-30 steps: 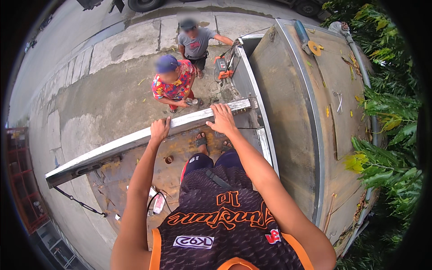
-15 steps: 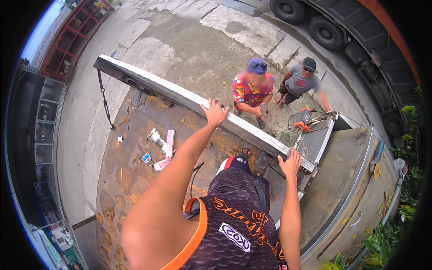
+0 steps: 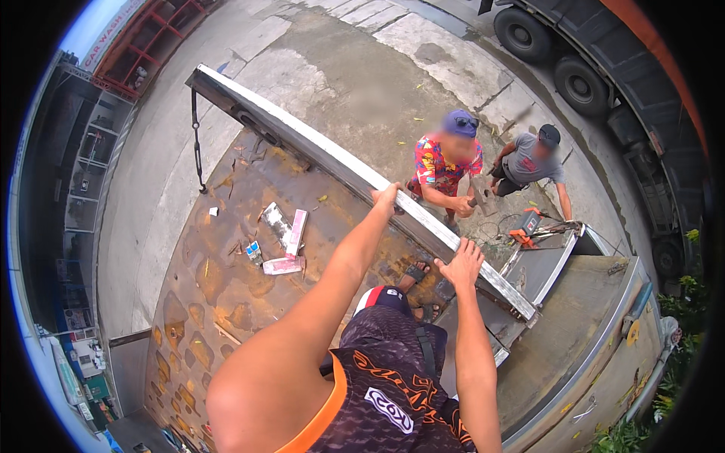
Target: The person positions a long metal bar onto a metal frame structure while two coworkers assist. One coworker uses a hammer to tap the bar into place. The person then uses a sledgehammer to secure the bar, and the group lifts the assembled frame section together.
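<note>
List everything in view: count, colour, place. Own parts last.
Beam: 1, white top, dark side, mid-frame
Chain: 1, dark, beam's left end
Bed floor: 1, rusty brown, near side of beam
Boxes: 2, pink and white, on bed floor
Small pack: 1, blue and white, beside boxes
Co-workers: 2, red-patterned shirt and grey shirt, beyond beam
Machine: 1, orange and black, beyond beam
Disc tool: 1, teal and yellow, far right
Truck: 1, dark and orange, upper right
Frame: 1, red, upper left
Plants: uncounted, green, right rim
Jersey: 1, black and orange, bottom
Left hand: 1, bare, on beam
Right hand: 1, bare, on beam
</note>
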The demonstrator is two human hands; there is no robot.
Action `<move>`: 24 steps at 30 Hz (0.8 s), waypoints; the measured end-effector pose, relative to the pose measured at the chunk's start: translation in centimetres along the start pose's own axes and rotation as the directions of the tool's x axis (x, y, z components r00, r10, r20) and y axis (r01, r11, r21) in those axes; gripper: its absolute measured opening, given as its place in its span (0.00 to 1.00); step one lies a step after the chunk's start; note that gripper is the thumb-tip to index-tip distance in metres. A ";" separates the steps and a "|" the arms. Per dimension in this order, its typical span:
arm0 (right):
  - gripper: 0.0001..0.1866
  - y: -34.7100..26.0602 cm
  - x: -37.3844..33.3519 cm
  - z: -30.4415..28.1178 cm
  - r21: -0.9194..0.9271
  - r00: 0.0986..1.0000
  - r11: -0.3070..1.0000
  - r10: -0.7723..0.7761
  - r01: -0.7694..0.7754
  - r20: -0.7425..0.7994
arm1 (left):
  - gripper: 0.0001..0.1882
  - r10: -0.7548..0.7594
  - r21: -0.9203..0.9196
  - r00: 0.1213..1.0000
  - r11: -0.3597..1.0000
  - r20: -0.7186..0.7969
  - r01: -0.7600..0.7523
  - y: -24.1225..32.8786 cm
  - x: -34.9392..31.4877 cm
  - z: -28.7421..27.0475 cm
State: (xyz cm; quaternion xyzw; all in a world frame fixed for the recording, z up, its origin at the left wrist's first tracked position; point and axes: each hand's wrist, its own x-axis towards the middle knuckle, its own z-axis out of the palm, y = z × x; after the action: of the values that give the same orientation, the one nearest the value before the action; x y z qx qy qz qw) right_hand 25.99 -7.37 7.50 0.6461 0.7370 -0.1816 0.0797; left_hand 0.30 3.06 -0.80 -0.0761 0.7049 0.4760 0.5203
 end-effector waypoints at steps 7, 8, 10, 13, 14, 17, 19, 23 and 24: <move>0.43 1.1 -0.1 1.9 0.053 0.993 0.999 0.014 -0.008 -0.114 | 0.28 0.043 0.130 0.991 0.990 0.123 -0.059 -0.1 3.2 -1.2; 0.40 1.0 0.1 2.2 0.074 0.992 0.997 0.025 -0.016 -0.120 | 0.29 0.029 0.156 0.992 0.987 0.123 -0.048 0.2 3.4 -1.2; 0.35 0.7 0.2 2.9 0.062 0.979 0.997 0.048 -0.037 -0.198 | 0.29 0.041 0.165 0.986 0.984 0.160 -0.068 0.4 3.3 -1.3; 0.24 0.3 0.5 3.6 0.075 0.952 0.994 0.093 -0.074 -0.293 | 0.30 0.050 0.181 0.988 0.980 0.144 -0.076 0.7 2.7 -1.2; 0.23 0.2 0.6 3.8 0.076 0.954 0.994 0.092 -0.073 -0.284 | 0.36 0.054 0.191 0.984 0.978 0.170 -0.087 0.8 2.4 -1.1; 0.18 0.1 0.9 4.1 0.047 0.945 0.994 0.107 -0.097 -0.309 | 0.29 0.124 0.187 0.991 0.974 0.051 -0.132 0.6 1.6 -0.8; 0.16 0.1 1.0 4.3 0.009 0.941 0.994 0.105 -0.108 -0.323 | 0.31 0.133 0.174 0.986 0.973 0.095 -0.148 0.7 1.3 -0.7; 0.18 0.0 1.3 4.7 0.008 0.928 0.993 0.112 -0.117 -0.356 | 0.31 0.115 0.173 0.985 0.976 0.125 -0.136 0.8 1.6 -0.8; 0.22 0.0 1.4 4.7 0.029 0.939 0.993 0.116 -0.113 -0.324 | 0.31 0.116 0.178 0.986 0.975 0.119 -0.136 0.8 1.7 -0.8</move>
State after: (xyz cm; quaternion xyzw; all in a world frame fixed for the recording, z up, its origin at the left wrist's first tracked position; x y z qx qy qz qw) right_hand 25.20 -7.83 2.64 0.7095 0.7002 -0.0712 -0.0357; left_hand -1.42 3.55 -1.73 0.0435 0.7203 0.4437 0.5314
